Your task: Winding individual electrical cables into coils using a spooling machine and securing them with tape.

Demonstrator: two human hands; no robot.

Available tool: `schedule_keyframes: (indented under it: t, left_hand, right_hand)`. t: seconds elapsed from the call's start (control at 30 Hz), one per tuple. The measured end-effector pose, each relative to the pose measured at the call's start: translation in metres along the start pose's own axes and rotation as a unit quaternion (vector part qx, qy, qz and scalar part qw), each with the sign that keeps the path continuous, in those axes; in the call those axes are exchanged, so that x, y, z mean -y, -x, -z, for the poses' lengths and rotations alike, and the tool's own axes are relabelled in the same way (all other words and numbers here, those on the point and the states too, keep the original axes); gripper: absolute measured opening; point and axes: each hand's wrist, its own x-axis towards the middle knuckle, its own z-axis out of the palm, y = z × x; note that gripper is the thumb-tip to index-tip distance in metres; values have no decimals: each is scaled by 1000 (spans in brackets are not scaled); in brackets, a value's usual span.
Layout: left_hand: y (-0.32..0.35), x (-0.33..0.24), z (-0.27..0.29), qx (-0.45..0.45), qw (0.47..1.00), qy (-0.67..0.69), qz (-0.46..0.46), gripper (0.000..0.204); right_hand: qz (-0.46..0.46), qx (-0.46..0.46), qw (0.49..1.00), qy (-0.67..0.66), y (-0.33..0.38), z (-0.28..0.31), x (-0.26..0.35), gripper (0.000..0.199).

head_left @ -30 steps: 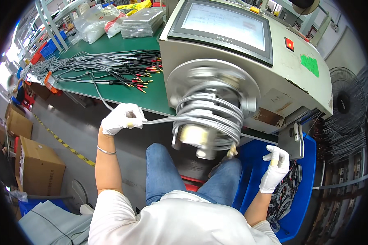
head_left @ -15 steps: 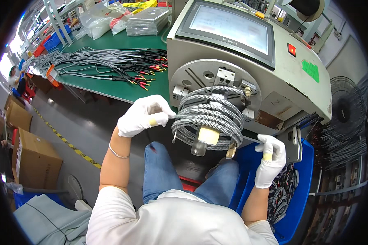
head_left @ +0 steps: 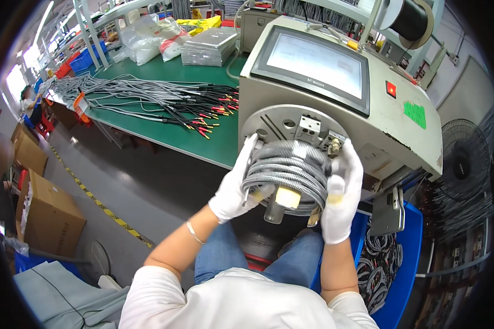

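1. Coil (head_left: 282, 170): grey braided cable in stacked turns, mounted in front of the machine's round faceplate (head_left: 274, 125), around the post (head_left: 274, 213), between your two hands.
2. Change: a second ago the faceplate is blurred in spin and your left hand guides the cable, your right hand apart; now the faceplate shows sharp and both hands are at the coil. This suggests that winding has stopped and you are handling the coil as one piece.
3. Orientation: the coil's winding axis runs out from the faceplate toward you and downward; its near end faces your lap. The turns stretch widest from side to side, across that axis.
4. Grip, left hand (head_left: 231, 192): fingers reach up along the coil's left flank, thumb side lower at the front, blurred. Whether it is clenched on the turns, you cannot tell from here.
5. Grip, right hand (head_left: 343, 203): fingers raised along the right flank, thumb folded inward; firmness likewise cannot be told.
6. Metal end fitting (head_left: 313, 217): gold-toned, probably the cable's plug, at the coil's lower right.
7. Nearby: loose cables (head_left: 148, 98) on your green tabletop (head_left: 220, 149), left; blue bin (head_left: 414, 236), right.
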Motion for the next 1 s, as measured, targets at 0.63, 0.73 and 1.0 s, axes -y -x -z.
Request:
schedule_keyframes:
  t: [0.63, 0.73, 1.0]
  left_hand:
    - [88, -45, 7, 256, 915, -225, 213, 16]
    - [84, -39, -21, 264, 915, -232, 200, 14]
    - [64, -19, -39, 314, 831, 103, 447, 13]
  right_hand:
    - [22, 366, 929, 54, 95, 10, 9, 50]
    - [-60, 404, 910, 75, 106, 8, 2, 42]
    - [-457, 408, 789, -60, 91, 51, -3, 21]
